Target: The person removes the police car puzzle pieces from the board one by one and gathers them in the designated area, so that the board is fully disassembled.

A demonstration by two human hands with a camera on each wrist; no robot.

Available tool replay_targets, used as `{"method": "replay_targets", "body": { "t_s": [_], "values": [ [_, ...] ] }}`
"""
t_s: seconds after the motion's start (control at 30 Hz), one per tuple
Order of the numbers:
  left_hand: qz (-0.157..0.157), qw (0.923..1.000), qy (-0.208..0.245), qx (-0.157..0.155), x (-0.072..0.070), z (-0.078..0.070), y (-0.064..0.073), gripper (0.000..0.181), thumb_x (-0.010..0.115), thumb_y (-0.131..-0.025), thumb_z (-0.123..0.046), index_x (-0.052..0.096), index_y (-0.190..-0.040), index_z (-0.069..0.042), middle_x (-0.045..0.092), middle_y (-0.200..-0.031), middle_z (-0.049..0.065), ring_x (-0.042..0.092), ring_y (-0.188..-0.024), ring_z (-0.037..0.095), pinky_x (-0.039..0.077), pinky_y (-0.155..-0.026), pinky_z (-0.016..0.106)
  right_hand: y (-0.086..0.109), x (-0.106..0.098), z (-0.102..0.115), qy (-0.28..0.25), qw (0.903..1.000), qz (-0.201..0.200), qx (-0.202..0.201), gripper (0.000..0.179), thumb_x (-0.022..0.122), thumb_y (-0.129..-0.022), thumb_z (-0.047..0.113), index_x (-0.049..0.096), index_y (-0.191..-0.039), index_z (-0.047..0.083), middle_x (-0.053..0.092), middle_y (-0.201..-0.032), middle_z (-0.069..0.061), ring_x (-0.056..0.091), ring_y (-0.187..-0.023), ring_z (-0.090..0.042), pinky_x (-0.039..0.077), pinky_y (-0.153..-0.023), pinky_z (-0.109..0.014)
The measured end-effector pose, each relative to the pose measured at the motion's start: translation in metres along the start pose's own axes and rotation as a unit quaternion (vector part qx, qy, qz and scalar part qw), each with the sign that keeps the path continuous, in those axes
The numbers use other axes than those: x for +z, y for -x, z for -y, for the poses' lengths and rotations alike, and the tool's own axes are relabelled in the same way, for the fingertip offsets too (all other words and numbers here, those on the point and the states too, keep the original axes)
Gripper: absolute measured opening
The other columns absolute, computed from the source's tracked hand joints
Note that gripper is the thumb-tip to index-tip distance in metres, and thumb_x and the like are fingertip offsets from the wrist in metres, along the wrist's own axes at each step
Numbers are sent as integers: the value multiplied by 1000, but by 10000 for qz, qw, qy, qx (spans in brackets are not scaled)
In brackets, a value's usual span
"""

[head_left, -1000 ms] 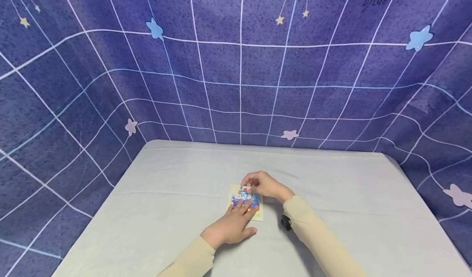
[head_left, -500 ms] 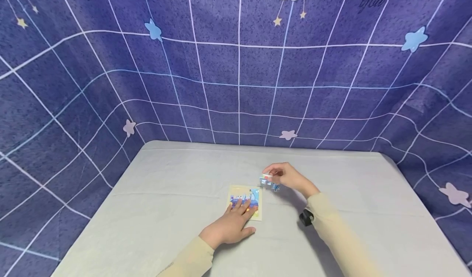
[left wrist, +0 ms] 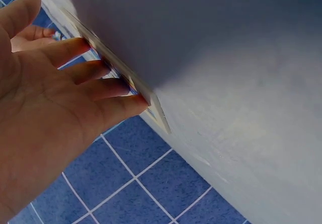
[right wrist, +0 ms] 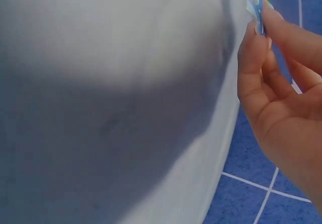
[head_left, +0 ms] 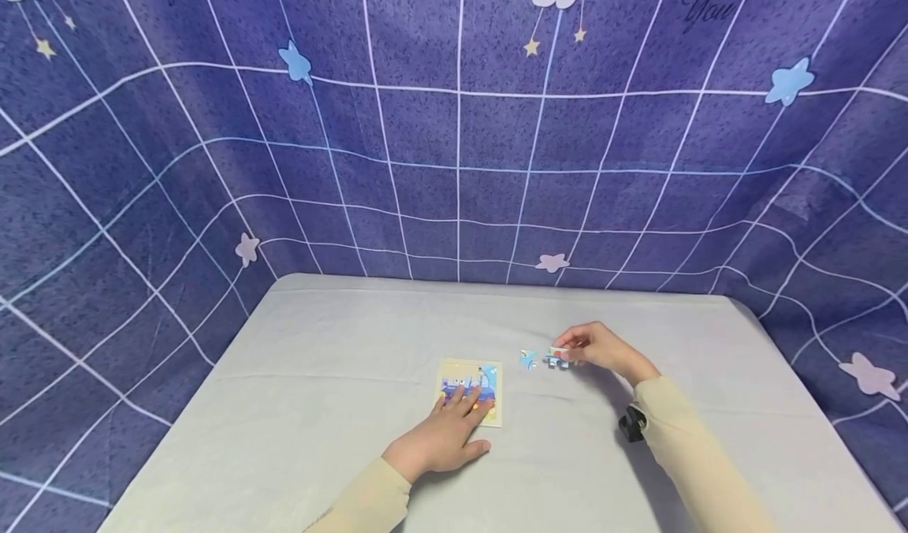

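Note:
A small wooden jigsaw puzzle board [head_left: 454,367] with a blue and purple cartoon picture lies mid-table in the head view. The straight, spread fingers of my left hand [head_left: 441,438] rest on its lower half and cover part of the picture. In the left wrist view, those fingertips touch the face of the board [left wrist: 161,114]. To the right, my right hand [head_left: 604,352] pinches a blue, white and red puzzle piece [head_left: 558,358] between thumb and fingers, low over the table. Another blue puzzle piece [head_left: 528,359] lies flat between the board and that hand.
A pale cloth covers the table [head_left: 319,407]. Behind and beside it hangs a blue grid-patterned curtain [head_left: 426,123] with stars and clouds. A black device [head_left: 632,423] sits at the right wrist.
My right hand has lifted puzzle pieces from the board's upper part and carried them right. One now lies on the table, the other stays in the fingers. My left hand stays put.

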State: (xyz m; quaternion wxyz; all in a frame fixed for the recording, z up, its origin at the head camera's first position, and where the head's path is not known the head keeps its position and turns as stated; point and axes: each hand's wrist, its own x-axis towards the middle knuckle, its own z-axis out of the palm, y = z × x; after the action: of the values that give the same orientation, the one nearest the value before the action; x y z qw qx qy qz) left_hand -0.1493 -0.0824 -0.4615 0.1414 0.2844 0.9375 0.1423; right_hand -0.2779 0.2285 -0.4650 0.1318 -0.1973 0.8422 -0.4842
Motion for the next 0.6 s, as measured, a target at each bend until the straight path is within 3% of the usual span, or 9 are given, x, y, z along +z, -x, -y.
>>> {"method": "replay_targets", "body": {
  "t_s": [0.3,0.6],
  "values": [
    [-6,10000,12,12,2,2,-1,63,54,-97,-40,36,-149,-11,26,-156,15,18,-144,39,21,-112,58,-6,7,-8,374,9988,-232,-236,19,70,-76,-10,68,-94,-13,67,-76,-20,50,-56,-7,46,-50,-21],
    [41,10000,58,-29,2,3,-1,63,53,-97,-40,36,-149,-10,25,-157,14,17,-144,38,19,-113,57,-11,11,-9,1057,9925,-512,-345,14,74,-77,-5,72,-90,-6,66,-83,-11,56,-73,-13,48,-66,-22]
  ]
}}
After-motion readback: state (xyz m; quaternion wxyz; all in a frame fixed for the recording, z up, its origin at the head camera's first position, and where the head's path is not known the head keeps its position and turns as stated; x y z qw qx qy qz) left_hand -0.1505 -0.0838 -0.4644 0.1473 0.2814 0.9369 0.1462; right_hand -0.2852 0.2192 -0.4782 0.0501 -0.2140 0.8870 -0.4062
